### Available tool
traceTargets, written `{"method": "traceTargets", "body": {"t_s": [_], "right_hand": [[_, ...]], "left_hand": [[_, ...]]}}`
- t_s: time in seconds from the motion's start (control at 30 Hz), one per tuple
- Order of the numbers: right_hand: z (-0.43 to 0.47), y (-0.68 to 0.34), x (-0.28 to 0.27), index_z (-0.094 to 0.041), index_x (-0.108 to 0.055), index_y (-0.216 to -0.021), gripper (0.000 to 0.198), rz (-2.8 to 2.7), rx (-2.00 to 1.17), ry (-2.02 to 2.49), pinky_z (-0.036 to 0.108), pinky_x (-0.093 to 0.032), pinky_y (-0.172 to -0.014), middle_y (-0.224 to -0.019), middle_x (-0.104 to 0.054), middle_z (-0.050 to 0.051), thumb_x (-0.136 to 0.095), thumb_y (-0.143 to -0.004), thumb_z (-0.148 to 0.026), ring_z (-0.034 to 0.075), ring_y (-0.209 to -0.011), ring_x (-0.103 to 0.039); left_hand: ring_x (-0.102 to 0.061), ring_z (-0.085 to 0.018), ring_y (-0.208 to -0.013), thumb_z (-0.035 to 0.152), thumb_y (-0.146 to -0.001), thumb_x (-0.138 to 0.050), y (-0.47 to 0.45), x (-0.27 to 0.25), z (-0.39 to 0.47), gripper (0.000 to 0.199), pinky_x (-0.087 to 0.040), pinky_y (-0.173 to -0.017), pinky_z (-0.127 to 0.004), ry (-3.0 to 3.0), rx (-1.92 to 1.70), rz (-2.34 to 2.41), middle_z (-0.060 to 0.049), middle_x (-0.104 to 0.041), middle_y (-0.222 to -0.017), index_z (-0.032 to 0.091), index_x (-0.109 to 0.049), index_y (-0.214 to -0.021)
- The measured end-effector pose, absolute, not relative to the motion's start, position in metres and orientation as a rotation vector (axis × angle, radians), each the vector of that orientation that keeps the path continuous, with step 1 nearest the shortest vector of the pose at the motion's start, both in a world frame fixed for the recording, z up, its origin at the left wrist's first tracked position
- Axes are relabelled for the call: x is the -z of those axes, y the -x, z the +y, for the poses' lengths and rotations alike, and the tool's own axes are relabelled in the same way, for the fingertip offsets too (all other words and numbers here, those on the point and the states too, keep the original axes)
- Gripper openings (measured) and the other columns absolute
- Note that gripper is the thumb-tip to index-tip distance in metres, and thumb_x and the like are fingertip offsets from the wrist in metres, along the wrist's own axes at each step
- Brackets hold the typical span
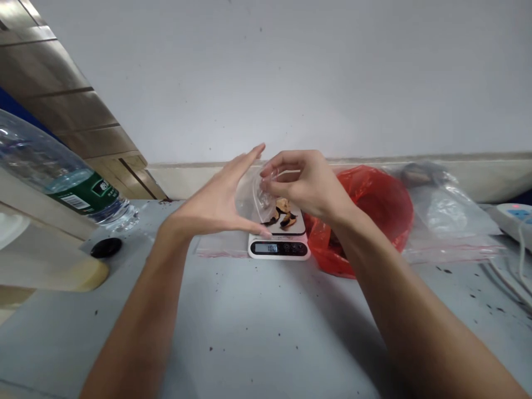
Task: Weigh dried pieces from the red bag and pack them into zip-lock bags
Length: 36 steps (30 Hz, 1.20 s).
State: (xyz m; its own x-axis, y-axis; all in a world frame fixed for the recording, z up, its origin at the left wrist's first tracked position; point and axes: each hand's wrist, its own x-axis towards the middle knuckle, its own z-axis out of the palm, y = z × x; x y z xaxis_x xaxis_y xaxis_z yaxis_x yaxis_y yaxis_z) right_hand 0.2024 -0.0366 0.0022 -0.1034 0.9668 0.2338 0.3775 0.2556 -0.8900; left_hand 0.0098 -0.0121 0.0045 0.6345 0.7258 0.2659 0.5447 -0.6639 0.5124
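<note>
A white digital scale [300,254] stands by the wall, its display lit and reading about 10.0. On its plate lie several dried, curled pieces [284,208], tan with dark edges. My right hand [301,180] is closed in a pinch on a small clear plastic bag [258,191], above the plate. To the left of that bag, my left hand [218,199] is open, thumb and fingers spread wide apart. Its thumb tip is in front of the plate, near the display; whether it touches the scale I cannot tell.
Right of the scale sits an open red plastic bag [376,194], partly behind my right forearm. Clear bags [449,210] and a white power strip [513,219] lie further right. At left are a water bottle [83,191], a black lid [106,247] and a translucent container [45,260].
</note>
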Motion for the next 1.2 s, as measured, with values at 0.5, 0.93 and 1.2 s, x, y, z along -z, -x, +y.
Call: {"method": "traceTargets", "body": {"t_s": [0.5, 0.93, 1.2], "right_hand": [[-0.030, -0.196, 0.010, -0.025, -0.054, -0.154, 0.083, -2.139, -0.677, 2.223, 0.043, -0.055, -0.095, -0.156, -0.056, 0.021, -0.080, -0.083, -0.059, 0.041, -0.137, -0.058], [-0.028, -0.192, 0.015, -0.018, -0.075, -0.125, 0.041, -2.181, -0.638, 2.172, 0.029, -0.053, -0.067, -0.131, -0.074, 0.018, -0.077, -0.085, -0.026, 0.031, -0.110, -0.074], [-0.025, -0.203, 0.017, -0.017, -0.080, -0.111, 0.028, -2.108, -0.725, 2.077, 0.026, -0.045, -0.061, -0.090, -0.082, 0.010, -0.069, -0.086, -0.011, 0.022, -0.083, -0.074]], "left_hand": [[-0.062, -0.038, -0.130, 0.069, -0.071, -0.077, 0.005, 0.004, -0.001, 0.075, -0.049, -0.109, -0.047, -2.383, -0.103, 1.326, -0.013, -0.067, -0.142, 0.027, -0.062, -0.131], [-0.063, -0.037, -0.129, 0.068, -0.071, -0.077, 0.002, 0.013, -0.003, 0.075, -0.049, -0.107, -0.047, -2.400, -0.048, 1.258, -0.015, -0.067, -0.140, 0.025, -0.061, -0.130], [-0.063, -0.035, -0.128, 0.071, -0.074, -0.075, 0.002, 0.016, -0.001, 0.071, -0.051, -0.103, -0.045, -2.413, -0.044, 1.215, -0.014, -0.068, -0.137, 0.025, -0.061, -0.126]]}}
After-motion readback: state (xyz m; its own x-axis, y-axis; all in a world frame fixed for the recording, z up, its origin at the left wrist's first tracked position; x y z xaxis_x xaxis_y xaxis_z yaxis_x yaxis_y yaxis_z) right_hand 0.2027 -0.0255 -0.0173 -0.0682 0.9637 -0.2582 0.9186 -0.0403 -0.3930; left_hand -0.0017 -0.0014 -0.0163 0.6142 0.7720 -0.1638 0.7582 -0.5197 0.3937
